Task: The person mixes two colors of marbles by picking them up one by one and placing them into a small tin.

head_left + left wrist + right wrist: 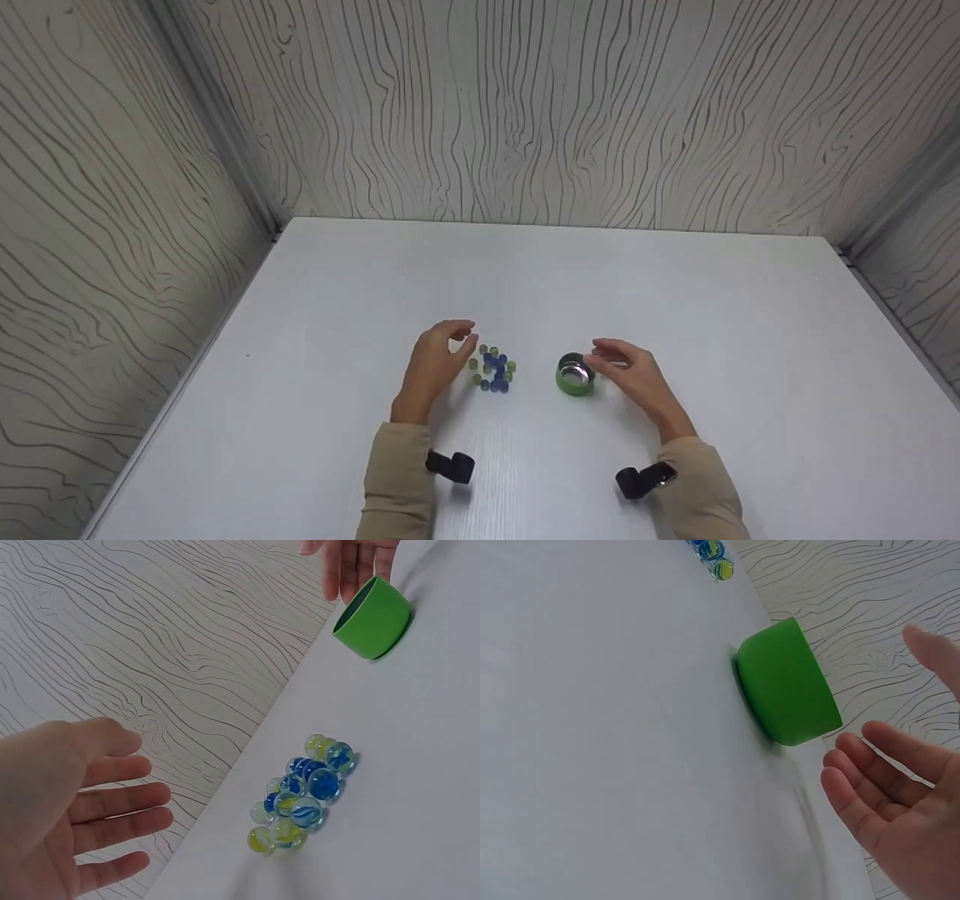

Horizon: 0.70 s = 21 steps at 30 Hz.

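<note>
A loose cluster of glass marbles [500, 373], blue and yellow-green, lies on the white table. My left hand [437, 360] hovers just left of them, fingers relaxed and holding nothing; in the left wrist view the marbles [324, 784] sit apart from its fingertips. To the right of the cluster stands a small green cup [575, 384] with a shiny metallic inside, upright with its mouth up. Beside its right rim is my right hand [634, 375], thumb and fingers spread apart with nothing between them. The right wrist view has the green cup [784, 686] close to those fingertips.
The white table [525, 277] reaches back to a wood-grain patterned wall [510, 112]. A similar panel [97, 225] rises on the left side. Both sleeves carry a black wrist camera, the left camera [461, 467] and the right camera [634, 484].
</note>
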### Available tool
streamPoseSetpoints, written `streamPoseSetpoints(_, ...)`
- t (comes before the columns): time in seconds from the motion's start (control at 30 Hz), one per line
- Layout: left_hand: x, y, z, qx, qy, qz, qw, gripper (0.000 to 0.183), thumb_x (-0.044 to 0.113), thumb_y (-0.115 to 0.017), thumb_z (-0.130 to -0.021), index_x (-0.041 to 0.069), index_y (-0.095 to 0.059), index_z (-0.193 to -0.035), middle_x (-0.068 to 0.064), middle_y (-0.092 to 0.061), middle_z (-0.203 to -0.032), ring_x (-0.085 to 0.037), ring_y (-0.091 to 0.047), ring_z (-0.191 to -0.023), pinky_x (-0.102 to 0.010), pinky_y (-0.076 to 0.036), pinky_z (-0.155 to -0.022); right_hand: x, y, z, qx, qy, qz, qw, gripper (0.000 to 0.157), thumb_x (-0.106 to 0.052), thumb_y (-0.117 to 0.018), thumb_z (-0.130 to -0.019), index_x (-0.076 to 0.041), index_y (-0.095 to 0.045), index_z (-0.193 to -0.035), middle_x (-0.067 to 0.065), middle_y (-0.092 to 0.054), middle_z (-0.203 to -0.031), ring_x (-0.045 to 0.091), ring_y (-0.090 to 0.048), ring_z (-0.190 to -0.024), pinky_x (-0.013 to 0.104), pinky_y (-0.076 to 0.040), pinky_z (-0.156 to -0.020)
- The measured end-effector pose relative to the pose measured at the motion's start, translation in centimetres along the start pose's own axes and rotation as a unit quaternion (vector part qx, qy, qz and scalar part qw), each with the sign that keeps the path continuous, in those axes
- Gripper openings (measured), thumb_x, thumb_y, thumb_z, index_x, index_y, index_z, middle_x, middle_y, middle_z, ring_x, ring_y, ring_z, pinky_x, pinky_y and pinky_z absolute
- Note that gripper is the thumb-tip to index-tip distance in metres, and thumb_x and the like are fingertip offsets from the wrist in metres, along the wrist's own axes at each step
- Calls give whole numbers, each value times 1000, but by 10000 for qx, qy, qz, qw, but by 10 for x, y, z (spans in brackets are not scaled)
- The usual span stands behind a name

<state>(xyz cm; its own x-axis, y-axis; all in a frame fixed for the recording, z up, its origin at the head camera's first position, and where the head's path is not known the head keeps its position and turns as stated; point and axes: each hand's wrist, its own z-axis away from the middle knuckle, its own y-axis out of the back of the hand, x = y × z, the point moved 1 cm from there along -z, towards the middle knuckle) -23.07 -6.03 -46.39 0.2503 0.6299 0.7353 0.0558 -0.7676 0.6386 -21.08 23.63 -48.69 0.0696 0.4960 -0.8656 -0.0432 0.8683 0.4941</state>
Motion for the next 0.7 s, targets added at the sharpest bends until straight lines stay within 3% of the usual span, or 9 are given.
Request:
streamPoseSetpoints(0.17,-1,0,2,-26,197,200,9996,28,21,-60,-94,7,-66,-117,-10,-71,-111,-24,-65,-105,-42,-50,-96,6,-5,2,-45,-157,-405,9990,58,-28,-71,-87,-4,-51,-136,16,-59,-132,26,-58,-121,37,-46,-104)
streamPoseSetpoints(0.4,-7,-3,3,-45,417,274,9987,28,21,-60,-94,7,-66,-117,-9,-71,-110,-23,-65,-104,-41,-51,-95,6,-11,3,-211,-215,-694,9971,71,-22,-80,-78,-4,-48,-139,17,-57,-135,30,-58,-123,29,-49,-100)
streamPoseSetpoints(0.57,-9,-4,6,2,323,315,9990,27,19,-60,-94,6,-66,-116,-10,-71,-107,-23,-65,-101,-41,-52,-92,5,-13,4,-266,-172,-683,9972,74,-20,-81,-77,-4,-46,-141,17,-55,-137,32,-55,-127,41,-44,-107)
streamPoseSetpoints(0.7,-12,-6,7,-1,264,323,9991,26,18,-60,-94,5,-67,-116,-10,-72,-106,-22,-65,-99,-41,-53,-90,6,-15,5,-296,-73,-621,9976,75,-17,-81,-76,-3,-45,-141,19,-54,-137,34,-54,-127,44,-42,-109)
